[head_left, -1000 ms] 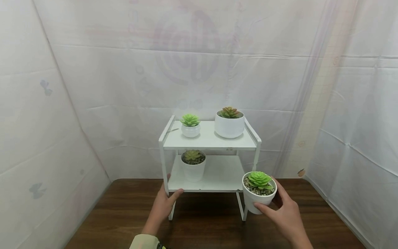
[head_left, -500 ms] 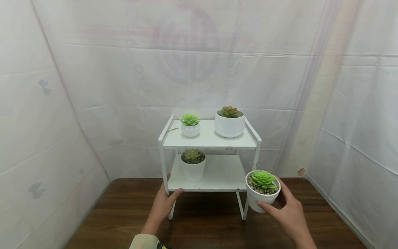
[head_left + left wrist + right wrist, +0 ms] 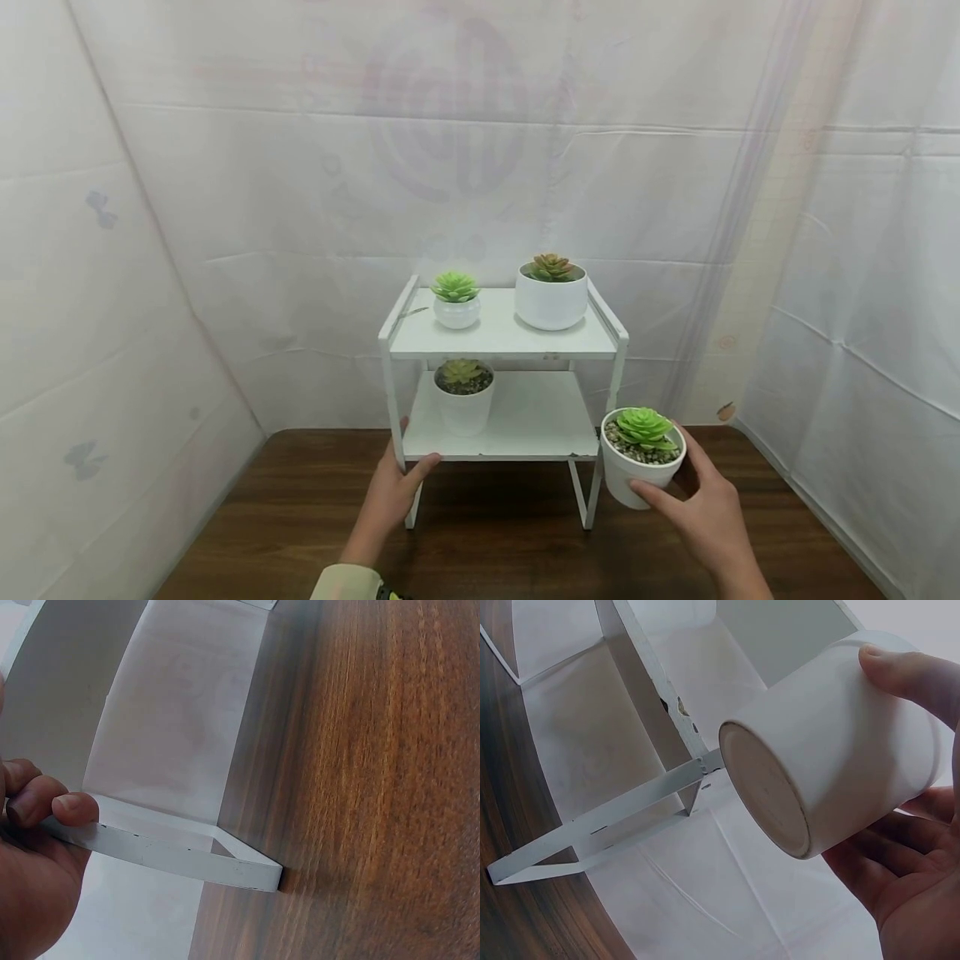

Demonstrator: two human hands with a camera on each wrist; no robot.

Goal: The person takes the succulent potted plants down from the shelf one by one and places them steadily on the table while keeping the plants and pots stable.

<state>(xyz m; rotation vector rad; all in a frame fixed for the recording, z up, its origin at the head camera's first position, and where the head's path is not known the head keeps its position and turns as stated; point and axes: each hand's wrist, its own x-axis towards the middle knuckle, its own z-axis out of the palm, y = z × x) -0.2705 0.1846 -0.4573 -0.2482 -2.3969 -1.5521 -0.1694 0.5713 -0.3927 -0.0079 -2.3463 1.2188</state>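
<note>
In the head view my right hand (image 3: 708, 508) holds a white pot with a bright green succulent (image 3: 643, 457), tilted slightly, off the table beside the right front leg of a white two-tier shelf (image 3: 540, 417). The right wrist view shows thumb and fingers round the white pot (image 3: 840, 742), its bottom exposed. My left hand (image 3: 392, 492) grips the shelf's left front leg, the thumb lying at the lower tier's front edge. Curled fingers (image 3: 75, 808) show round the white leg (image 3: 172, 851) in the left wrist view.
On the top tier stand a small pot with a light green succulent (image 3: 457, 302) and a wider pot with a reddish succulent (image 3: 551, 296). A dull green potted succulent (image 3: 464, 400) sits left on the lower tier. The brown wooden table (image 3: 262, 517) lies below; white sheeting (image 3: 300, 208) surrounds it.
My right hand has carried the potted green succulent a little to the right, away from the shelf's lower tier. My left hand stays on the shelf leg.
</note>
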